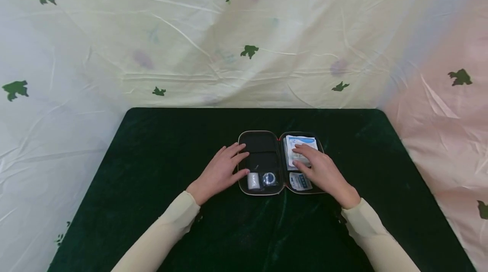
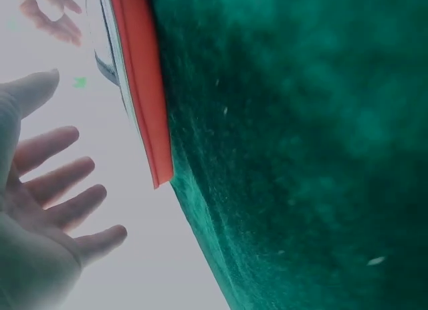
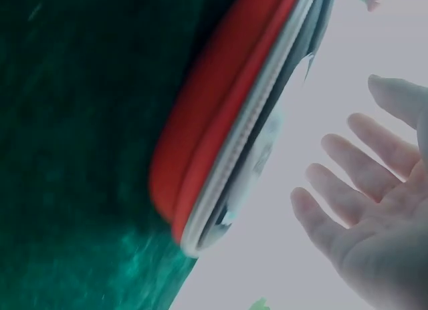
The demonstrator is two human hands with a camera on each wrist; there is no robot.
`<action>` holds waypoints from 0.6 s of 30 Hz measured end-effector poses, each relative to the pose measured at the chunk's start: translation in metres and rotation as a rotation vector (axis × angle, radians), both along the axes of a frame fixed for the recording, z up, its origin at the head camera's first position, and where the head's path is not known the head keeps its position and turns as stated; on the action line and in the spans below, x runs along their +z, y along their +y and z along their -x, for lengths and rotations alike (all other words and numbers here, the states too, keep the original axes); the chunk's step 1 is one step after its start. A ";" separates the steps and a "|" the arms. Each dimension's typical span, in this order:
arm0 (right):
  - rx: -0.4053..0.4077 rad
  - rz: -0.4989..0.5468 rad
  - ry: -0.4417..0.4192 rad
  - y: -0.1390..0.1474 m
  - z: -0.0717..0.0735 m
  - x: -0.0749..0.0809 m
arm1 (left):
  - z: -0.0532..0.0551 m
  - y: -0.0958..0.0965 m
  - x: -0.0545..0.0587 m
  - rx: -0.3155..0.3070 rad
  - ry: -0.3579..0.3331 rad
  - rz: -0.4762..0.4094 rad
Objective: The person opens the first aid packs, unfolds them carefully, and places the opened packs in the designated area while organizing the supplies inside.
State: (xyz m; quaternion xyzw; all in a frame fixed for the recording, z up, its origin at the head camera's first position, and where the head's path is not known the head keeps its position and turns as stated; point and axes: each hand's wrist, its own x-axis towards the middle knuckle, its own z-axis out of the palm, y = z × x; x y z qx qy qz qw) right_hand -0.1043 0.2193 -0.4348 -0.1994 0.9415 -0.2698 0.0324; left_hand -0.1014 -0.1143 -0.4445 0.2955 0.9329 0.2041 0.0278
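Note:
A small zipped case (image 1: 261,162) with a black lining lies unfolded on the table; its outside is red in the wrist views. In its left half sit a white roll (image 1: 253,181) and a wrapped roll (image 1: 269,179) with a blue ring. White-and-blue flat packets (image 1: 305,140) fill the upper right half, above a smaller printed sachet (image 1: 298,182). My left hand (image 1: 219,168) is at the case's left edge, fingers spread, thumb near the white roll. Over the right half, my right hand (image 1: 324,171) hovers with fingers extended, partly hiding the packets. Neither hand holds anything.
The case lies on a dark green cloth-covered table (image 1: 171,136). Pale curtains (image 1: 198,51) with green leaf and bird shapes hang behind the table and along both sides.

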 end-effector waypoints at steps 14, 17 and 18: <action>0.069 -0.144 -0.129 0.019 0.018 -0.006 | 0.039 0.011 -0.005 -0.022 0.022 0.042; 0.083 -0.152 -0.142 0.021 0.021 -0.007 | 0.047 0.013 -0.007 -0.035 0.034 0.073; 0.088 -0.155 -0.145 0.021 0.021 -0.008 | 0.050 0.014 -0.007 -0.036 0.036 0.083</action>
